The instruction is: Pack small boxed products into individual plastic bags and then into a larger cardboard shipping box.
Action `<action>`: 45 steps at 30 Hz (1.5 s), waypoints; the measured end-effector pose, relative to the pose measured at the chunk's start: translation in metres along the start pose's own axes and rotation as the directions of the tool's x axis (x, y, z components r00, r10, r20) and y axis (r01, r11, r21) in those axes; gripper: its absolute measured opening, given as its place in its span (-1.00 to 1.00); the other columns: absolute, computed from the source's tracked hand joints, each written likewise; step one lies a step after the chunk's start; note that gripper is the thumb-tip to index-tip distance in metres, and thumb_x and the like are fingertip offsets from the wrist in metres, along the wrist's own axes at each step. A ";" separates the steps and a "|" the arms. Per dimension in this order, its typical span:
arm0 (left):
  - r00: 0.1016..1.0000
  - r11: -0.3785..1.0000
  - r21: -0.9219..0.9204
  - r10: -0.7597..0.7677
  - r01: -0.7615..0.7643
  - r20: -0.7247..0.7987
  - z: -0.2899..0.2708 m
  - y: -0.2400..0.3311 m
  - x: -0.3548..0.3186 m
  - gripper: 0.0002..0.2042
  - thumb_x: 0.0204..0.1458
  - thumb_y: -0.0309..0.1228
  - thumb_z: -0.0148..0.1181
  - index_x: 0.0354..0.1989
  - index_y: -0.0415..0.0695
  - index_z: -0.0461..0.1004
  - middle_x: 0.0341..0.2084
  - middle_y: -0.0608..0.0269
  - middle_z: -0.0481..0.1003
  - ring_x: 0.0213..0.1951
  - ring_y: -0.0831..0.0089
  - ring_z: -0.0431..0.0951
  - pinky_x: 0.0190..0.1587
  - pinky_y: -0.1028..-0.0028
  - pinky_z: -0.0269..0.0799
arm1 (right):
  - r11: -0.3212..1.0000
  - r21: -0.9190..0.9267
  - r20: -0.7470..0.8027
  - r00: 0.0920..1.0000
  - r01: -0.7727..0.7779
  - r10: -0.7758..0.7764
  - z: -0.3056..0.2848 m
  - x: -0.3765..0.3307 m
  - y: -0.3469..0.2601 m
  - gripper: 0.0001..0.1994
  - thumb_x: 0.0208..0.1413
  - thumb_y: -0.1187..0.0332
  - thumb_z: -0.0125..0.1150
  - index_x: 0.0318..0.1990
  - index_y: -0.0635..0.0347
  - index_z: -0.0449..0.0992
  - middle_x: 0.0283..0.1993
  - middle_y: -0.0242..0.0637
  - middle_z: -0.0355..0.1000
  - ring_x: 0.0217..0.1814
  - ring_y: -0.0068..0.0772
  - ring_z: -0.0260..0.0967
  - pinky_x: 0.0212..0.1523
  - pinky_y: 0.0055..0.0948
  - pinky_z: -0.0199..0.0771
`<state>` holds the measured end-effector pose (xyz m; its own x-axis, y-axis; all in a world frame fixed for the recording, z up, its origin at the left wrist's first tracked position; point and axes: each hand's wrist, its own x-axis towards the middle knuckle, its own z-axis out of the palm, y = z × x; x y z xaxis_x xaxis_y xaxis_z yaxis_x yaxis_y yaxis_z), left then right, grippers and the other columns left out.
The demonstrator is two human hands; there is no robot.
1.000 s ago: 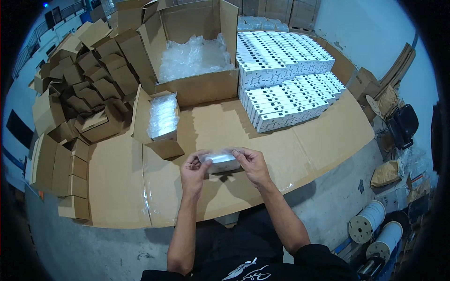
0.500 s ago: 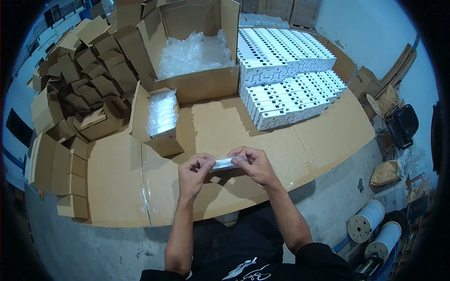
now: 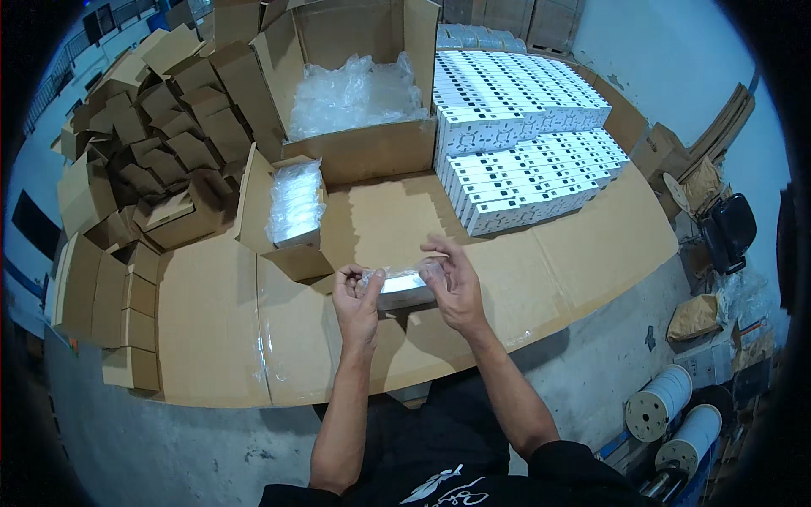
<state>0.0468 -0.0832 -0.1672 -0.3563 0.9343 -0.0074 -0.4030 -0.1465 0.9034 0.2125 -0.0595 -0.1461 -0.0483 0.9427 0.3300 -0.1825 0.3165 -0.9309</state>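
Between my two hands, above the cardboard-covered table, is a small white box [image 3: 405, 292] in a clear plastic bag. My left hand [image 3: 356, 306] pinches its left end, thumb on top. At the right end, my right hand [image 3: 457, 296] holds the box between thumb and bent fingers, with the upper fingers raised away from it. Just beyond my left hand stands a small open carton [image 3: 251, 207] with a row of plastic-wrapped boxes [image 3: 296, 203] inside. Behind it, a large open carton [image 3: 372, 150] holds a heap of clear plastic bags [image 3: 359, 95].
Stacked white printed boxes [image 3: 507, 182] fill the table's back right. Empty brown cartons [image 3: 182, 135] pile up at the left, and smaller ones [image 3: 131, 363] line the left edge. Cable spools [image 3: 659, 404] and a black chair [image 3: 728, 228] stand on the floor at the right.
The wrapped box has tilted, showing more of its front side. My right hand's fingers have lifted and spread somewhat, and my left hand has shifted slightly to the right.
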 end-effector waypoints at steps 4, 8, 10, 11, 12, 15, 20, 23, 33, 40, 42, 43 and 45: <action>0.998 0.996 0.059 0.059 -0.060 0.008 -0.002 0.003 -0.001 -0.57 0.13 -0.56 0.34 0.10 -0.10 0.28 -0.07 0.25 0.37 -0.12 0.58 0.44 -0.21 0.62 0.40 | 0.905 -0.248 0.337 0.907 0.345 -0.253 -0.022 0.004 -0.010 -0.69 0.13 0.49 0.33 0.05 0.20 0.61 0.10 -0.21 0.52 0.08 -0.30 0.48 0.09 -0.41 0.47; 0.993 0.987 0.108 0.119 -0.121 0.021 0.005 0.014 -0.006 -0.59 0.13 -0.48 0.35 0.14 -0.16 0.40 0.02 0.21 0.33 -0.13 0.52 0.44 -0.09 0.54 0.44 | 0.958 -0.283 0.335 0.940 0.035 0.064 -0.021 0.000 -0.022 -0.74 0.13 0.48 0.35 -0.01 0.21 0.65 0.05 -0.20 0.57 0.02 -0.35 0.51 0.03 -0.41 0.52; 0.970 0.940 0.243 0.219 -0.239 0.104 0.002 0.015 -0.003 -0.67 0.14 -0.48 0.34 0.08 -0.15 0.49 0.01 0.22 0.36 -0.11 0.52 0.45 -0.12 0.56 0.45 | 0.944 -0.326 0.299 0.940 -0.059 0.163 -0.022 0.000 -0.023 -0.71 0.12 0.45 0.37 0.01 0.21 0.63 -0.04 -0.20 0.60 -0.08 -0.40 0.53 -0.07 -0.43 0.55; 0.933 0.862 0.363 0.298 -0.354 0.201 -0.001 0.016 -0.002 -0.74 0.15 -0.48 0.32 0.03 -0.14 0.57 0.00 0.23 0.38 -0.09 0.52 0.46 -0.16 0.59 0.46 | 0.943 -0.327 0.299 0.940 -0.060 0.164 -0.022 0.000 -0.024 -0.71 0.12 0.45 0.37 0.01 0.21 0.63 -0.04 -0.20 0.60 -0.08 -0.40 0.53 -0.07 -0.43 0.55; 0.934 0.863 0.363 0.297 -0.352 0.200 -0.004 0.018 0.000 -0.74 0.15 -0.48 0.32 0.03 -0.14 0.57 0.00 0.23 0.38 -0.09 0.52 0.46 -0.16 0.59 0.46 | 0.949 -0.297 0.298 0.933 -0.110 0.202 -0.023 0.000 -0.025 -0.72 0.13 0.44 0.38 0.01 0.22 0.63 -0.05 -0.20 0.60 -0.11 -0.41 0.54 -0.09 -0.44 0.55; 0.824 0.657 0.508 0.360 -0.556 0.437 -0.011 0.028 0.002 -0.84 0.15 -0.47 0.34 -0.12 -0.18 0.66 -0.06 0.26 0.45 -0.14 0.55 0.51 -0.27 0.64 0.47 | 0.933 -0.328 0.313 0.915 -0.148 0.256 -0.026 0.005 -0.031 -0.71 0.13 0.44 0.37 0.02 0.24 0.62 -0.07 -0.19 0.59 -0.14 -0.40 0.55 -0.11 -0.43 0.56; 0.912 0.856 0.475 -0.011 -0.204 0.410 -0.016 0.036 -0.007 -0.74 0.08 -0.47 0.41 -0.07 -0.25 0.60 -0.23 0.28 0.54 -0.41 0.58 0.53 -0.45 0.60 0.42 | 0.825 -0.544 0.452 0.881 0.151 0.137 -0.030 0.020 -0.043 -0.72 0.13 0.47 0.35 0.01 0.27 0.61 -0.11 -0.14 0.57 -0.15 -0.25 0.56 -0.10 -0.36 0.57; 0.925 0.834 0.534 -0.082 -0.141 0.371 -0.014 0.040 -0.005 -0.73 0.07 -0.47 0.42 -0.07 -0.27 0.58 -0.26 0.28 0.54 -0.43 0.59 0.52 -0.47 0.59 0.40 | 0.790 -0.507 0.481 0.874 0.346 -0.074 -0.028 0.023 -0.044 -0.72 0.12 0.46 0.35 0.01 0.27 0.61 -0.13 -0.09 0.56 -0.18 -0.14 0.54 -0.10 -0.31 0.56; 0.939 0.545 0.767 0.141 -0.338 0.313 -0.015 0.048 -0.031 -0.24 -0.01 -0.32 0.47 0.36 -0.21 0.23 0.20 -0.18 0.37 0.24 -0.02 0.37 0.30 0.14 0.28 | 0.826 -0.549 0.459 0.872 0.129 0.169 -0.033 0.049 -0.048 -0.78 0.15 0.54 0.31 -0.05 0.34 0.57 -0.19 -0.11 0.54 -0.20 -0.32 0.59 -0.21 -0.39 0.63; 0.899 0.055 0.899 0.089 -0.434 0.428 -0.038 0.046 -0.081 -0.38 0.07 -0.21 0.34 0.28 -0.21 0.35 0.23 -0.03 0.37 0.33 -0.03 0.26 0.37 0.00 0.15 | 0.987 -0.043 0.394 0.905 -0.156 0.160 0.009 0.088 -0.020 -0.73 0.30 0.61 0.09 0.11 0.50 0.33 -0.01 -0.11 0.45 -0.07 -0.34 0.55 -0.02 -0.39 0.71; 0.900 0.052 0.902 0.104 -0.429 0.423 -0.039 0.044 -0.081 -0.44 0.07 -0.24 0.31 0.23 -0.21 0.40 0.23 0.04 0.38 0.34 0.02 0.26 0.36 -0.02 0.15 | 0.971 0.161 0.398 0.912 -0.176 0.099 0.036 0.098 -0.017 -0.73 0.30 0.63 0.07 0.11 0.46 0.30 0.03 -0.13 0.42 0.00 -0.33 0.53 0.07 -0.35 0.68; 0.905 0.048 0.907 0.105 -0.419 0.413 -0.039 0.045 -0.081 -0.44 0.07 -0.24 0.31 0.23 -0.21 0.40 0.23 0.04 0.38 0.34 0.02 0.26 0.36 -0.02 0.15 | 0.965 0.192 0.425 0.902 -0.177 0.081 0.047 0.105 -0.014 -0.74 0.31 0.64 0.07 0.11 0.43 0.29 0.04 -0.15 0.40 0.04 -0.33 0.51 0.11 -0.32 0.64; 0.909 0.064 0.910 0.115 -0.410 0.402 -0.037 0.044 -0.078 -0.48 0.06 -0.29 0.29 0.20 -0.21 0.42 0.23 0.03 0.38 0.32 0.02 0.28 0.36 -0.01 0.16 | 0.959 0.195 0.469 0.878 -0.207 0.095 0.065 0.114 -0.006 -0.74 0.30 0.64 0.08 0.11 0.42 0.29 0.04 -0.14 0.41 0.04 -0.33 0.52 0.10 -0.32 0.64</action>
<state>0.0258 -0.1746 -0.1424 -0.0318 0.9624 0.2698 0.8870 -0.0972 0.4513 0.1439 0.0390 -0.0926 -0.5200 0.8087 0.2750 -0.3561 0.0875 -0.9304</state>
